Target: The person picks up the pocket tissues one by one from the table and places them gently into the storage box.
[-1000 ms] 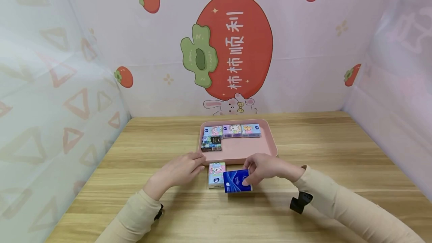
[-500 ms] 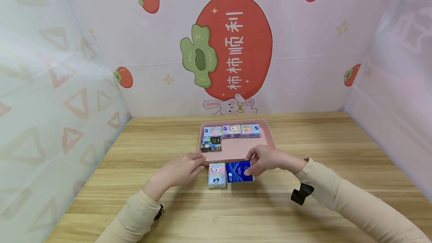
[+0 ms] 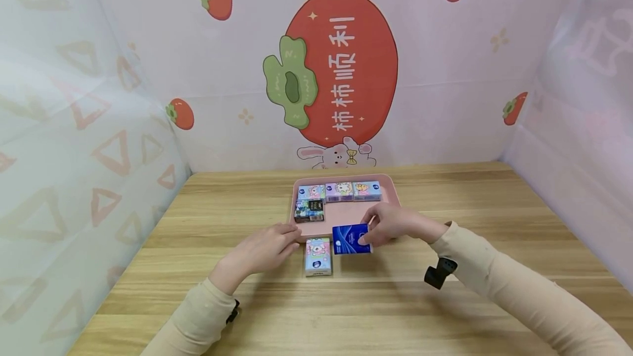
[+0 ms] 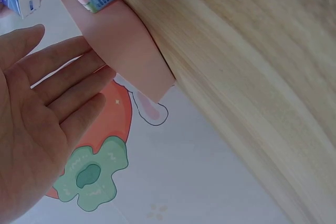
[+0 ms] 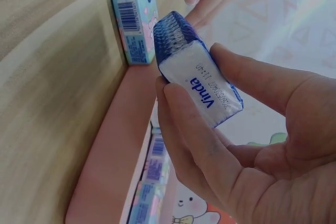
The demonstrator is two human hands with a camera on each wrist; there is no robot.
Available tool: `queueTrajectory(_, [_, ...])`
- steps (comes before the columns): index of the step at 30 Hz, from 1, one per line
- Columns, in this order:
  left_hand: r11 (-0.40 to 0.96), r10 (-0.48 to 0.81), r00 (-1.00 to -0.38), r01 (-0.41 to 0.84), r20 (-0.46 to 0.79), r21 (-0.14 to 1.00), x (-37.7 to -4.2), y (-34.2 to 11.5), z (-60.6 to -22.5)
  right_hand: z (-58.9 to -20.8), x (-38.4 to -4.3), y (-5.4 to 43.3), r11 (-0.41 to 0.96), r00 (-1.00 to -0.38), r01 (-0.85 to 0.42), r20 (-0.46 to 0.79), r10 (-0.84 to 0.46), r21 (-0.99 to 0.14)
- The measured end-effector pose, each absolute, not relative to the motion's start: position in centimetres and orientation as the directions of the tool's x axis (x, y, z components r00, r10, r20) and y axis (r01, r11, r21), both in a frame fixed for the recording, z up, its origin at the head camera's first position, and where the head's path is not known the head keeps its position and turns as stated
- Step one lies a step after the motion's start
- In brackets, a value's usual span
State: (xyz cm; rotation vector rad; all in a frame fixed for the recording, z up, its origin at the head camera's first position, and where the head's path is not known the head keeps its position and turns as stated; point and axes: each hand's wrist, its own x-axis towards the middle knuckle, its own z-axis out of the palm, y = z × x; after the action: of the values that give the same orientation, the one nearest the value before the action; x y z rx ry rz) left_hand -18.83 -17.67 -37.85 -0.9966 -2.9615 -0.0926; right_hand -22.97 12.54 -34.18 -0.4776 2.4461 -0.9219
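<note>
My right hand pinches a dark blue Vinda tissue pack between thumb and fingers. The pack overlaps the front edge of the pink tray in the head view; its white end with print faces the right wrist camera. With fairly straight fingers, my left hand touches the tray's front left corner. Between the hands, a light blue cartoon tissue pack lies on the table in front of the tray.
Inside the tray, a back row holds a light blue pack, a purple pack and another light blue pack. A black patterned pack lies in front at the left. A printed cloth wall stands behind the wooden table.
The right hand has carried the blue tissue pack away from the body, from beside the light blue pack up to the tray's front edge. The left hand has stayed at the tray corner.
</note>
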Motion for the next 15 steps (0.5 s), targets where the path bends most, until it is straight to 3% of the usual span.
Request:
queueTrajectory(10, [0.803, 0.594, -0.804, 0.594, 0.022, 0.050, -18.8, -17.6, -37.8, -33.9, -24.3, 12.4, 0.751, -0.843, -0.176, -0.296, -0.449, -0.636])
queueTrajectory(15, [0.802, 0.596, -0.803, 0.596, 0.015, 0.046, -18.8, -17.6, -37.9, -33.8, -24.8, 12.2, 0.734, -0.842, -0.120, -0.324, -0.432, -0.668])
